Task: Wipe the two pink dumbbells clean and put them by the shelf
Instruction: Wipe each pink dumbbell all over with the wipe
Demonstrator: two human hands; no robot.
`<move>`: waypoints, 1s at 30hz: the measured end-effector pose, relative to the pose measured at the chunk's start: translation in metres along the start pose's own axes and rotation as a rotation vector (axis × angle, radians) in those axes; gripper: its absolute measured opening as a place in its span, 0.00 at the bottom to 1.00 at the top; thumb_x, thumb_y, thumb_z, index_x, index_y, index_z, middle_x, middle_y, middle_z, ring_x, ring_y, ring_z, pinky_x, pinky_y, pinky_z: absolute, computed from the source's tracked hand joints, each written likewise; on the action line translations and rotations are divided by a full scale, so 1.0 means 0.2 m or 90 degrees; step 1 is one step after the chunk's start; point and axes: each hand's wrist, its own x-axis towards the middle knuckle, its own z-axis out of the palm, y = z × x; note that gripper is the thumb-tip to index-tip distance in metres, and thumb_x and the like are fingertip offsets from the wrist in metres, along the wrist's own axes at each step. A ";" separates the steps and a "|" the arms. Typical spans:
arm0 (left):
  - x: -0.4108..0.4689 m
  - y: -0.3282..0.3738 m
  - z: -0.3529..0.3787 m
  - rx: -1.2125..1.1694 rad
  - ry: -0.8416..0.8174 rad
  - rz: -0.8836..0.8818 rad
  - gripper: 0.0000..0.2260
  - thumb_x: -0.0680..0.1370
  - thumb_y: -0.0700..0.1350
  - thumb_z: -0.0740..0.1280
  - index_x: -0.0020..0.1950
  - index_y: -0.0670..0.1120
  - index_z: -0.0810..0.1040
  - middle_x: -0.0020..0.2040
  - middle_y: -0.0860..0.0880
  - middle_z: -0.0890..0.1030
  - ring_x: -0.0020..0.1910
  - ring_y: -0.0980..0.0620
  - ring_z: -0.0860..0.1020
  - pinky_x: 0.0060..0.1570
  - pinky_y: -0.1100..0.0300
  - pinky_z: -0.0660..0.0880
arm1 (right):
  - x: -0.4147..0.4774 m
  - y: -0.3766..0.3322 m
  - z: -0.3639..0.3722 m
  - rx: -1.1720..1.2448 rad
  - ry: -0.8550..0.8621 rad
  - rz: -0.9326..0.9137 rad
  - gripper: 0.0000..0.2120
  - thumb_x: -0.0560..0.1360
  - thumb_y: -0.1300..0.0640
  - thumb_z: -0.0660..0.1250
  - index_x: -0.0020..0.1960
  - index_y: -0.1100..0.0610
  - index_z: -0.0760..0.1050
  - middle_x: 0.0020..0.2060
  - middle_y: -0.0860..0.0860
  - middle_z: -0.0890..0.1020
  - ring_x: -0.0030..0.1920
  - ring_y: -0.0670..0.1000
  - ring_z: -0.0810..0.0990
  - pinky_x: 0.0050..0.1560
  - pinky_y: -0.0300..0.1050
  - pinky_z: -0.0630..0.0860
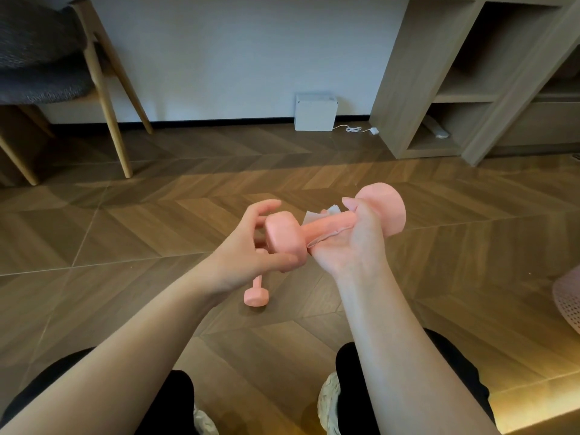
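The left hand [248, 246] is spread wide, fingers mostly straight. Its thumb rests against the lower rim of the near head of the held dumbbell [284, 238], and the other fingers fan out behind that head without closing on it. In my judgement this is the weak point: the hand steadies the weight but does not carry it, so it would catch nothing in a slip.

Below the left hand and nearer the person, the second dumbbell [255, 296] lies on the floor [157, 230], partly hidden by the wrist. If the raised dumbbell drops, it probably lands on or beside this one, or rolls towards the person's shoes.

Just right of the left hand, a pale wipe [314, 216] is wrapped round the handle. The right hand [348, 246] grips the handle through the wipe, fingers curled around it, and the far head juts out beyond the knuckles. A wipe between palm and handle probably lowers friction. Twisting or sliding it to clean could let the bar slip through the grip, and the wipe could bunch up and leave parts of the handle unwiped.

The shelf [408, 89] stands well beyond the right hand, so both dumbbells have yet to be carried there. The one on the floor may be overlooked.
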 end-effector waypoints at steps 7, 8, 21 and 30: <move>-0.02 0.00 0.01 -0.080 -0.042 -0.058 0.30 0.68 0.59 0.69 0.68 0.48 0.72 0.60 0.39 0.79 0.48 0.44 0.84 0.53 0.49 0.82 | 0.00 -0.01 0.00 0.004 -0.002 0.007 0.10 0.74 0.60 0.65 0.53 0.57 0.67 0.42 0.54 0.69 0.41 0.54 0.71 0.42 0.45 0.71; -0.01 0.00 0.01 -0.023 0.002 -0.015 0.32 0.67 0.53 0.73 0.69 0.52 0.69 0.63 0.44 0.78 0.51 0.48 0.83 0.55 0.51 0.81 | 0.00 -0.01 0.00 -0.002 0.003 0.007 0.12 0.74 0.59 0.65 0.56 0.57 0.68 0.44 0.54 0.70 0.42 0.54 0.73 0.42 0.46 0.72; 0.00 -0.01 -0.01 0.001 -0.009 0.010 0.41 0.65 0.64 0.73 0.75 0.61 0.61 0.67 0.54 0.74 0.59 0.58 0.79 0.57 0.57 0.78 | 0.01 -0.02 0.00 0.039 -0.011 -0.001 0.17 0.74 0.60 0.65 0.62 0.57 0.69 0.49 0.55 0.70 0.45 0.56 0.74 0.49 0.47 0.73; 0.00 -0.01 -0.01 0.038 -0.028 0.053 0.42 0.61 0.57 0.77 0.72 0.62 0.64 0.66 0.54 0.73 0.61 0.57 0.78 0.61 0.54 0.78 | -0.02 -0.02 0.01 0.022 -0.002 0.005 0.08 0.75 0.60 0.64 0.53 0.58 0.68 0.46 0.55 0.71 0.45 0.56 0.73 0.50 0.49 0.72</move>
